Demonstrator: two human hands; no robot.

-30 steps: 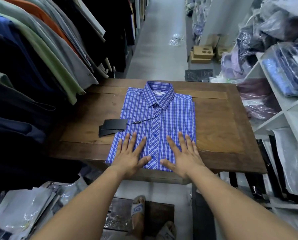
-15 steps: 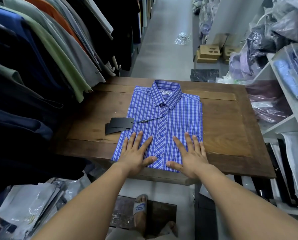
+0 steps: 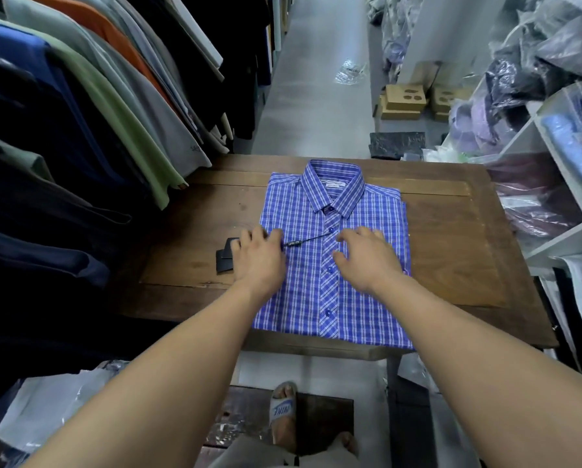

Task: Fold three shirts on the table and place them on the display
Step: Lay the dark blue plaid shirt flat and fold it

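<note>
**My two hands on the blue shirt**

My foot [image 3: 282, 410] in a sandal shows just below the near edge of the table [image 3: 451, 238].

The blue checked shirt [image 3: 360, 309] lies folded flat in the middle of the table. Its front is up and its buttons are done up. Its bottom edge reaches the table's near edge.

My left hand [image 3: 257, 258] lies on the shirt's side nearest the table's left edge. Its fingers are bent down over the cloth and over the black tags [image 3: 223, 260]. I cannot tell if it grips anything.

My right hand [image 3: 367, 256] lies on the shirt front, more to the table's right side. Its fingers are loosely bent with the tips on the cloth. It holds nothing.

The black tags lie on the bare wood on the table's left side, partly under my left hand. A thin black string [image 3: 308, 240] runs from there across the shirt to the row of buttons.

The shirt's collar [image 3: 331, 187] points to the far edge of the table.

Left of the table hang many clothes [image 3: 114, 106], and a green one reaches over the far left corner. Right of the table stand white shelves [image 3: 566, 244] with shirts in clear bags.

Past the table's far edge sits a flat black thing [image 3: 396, 143]. Farther on, cardboard boxes [image 3: 404, 101] sit on the grey floor [image 3: 316, 79].
</note>
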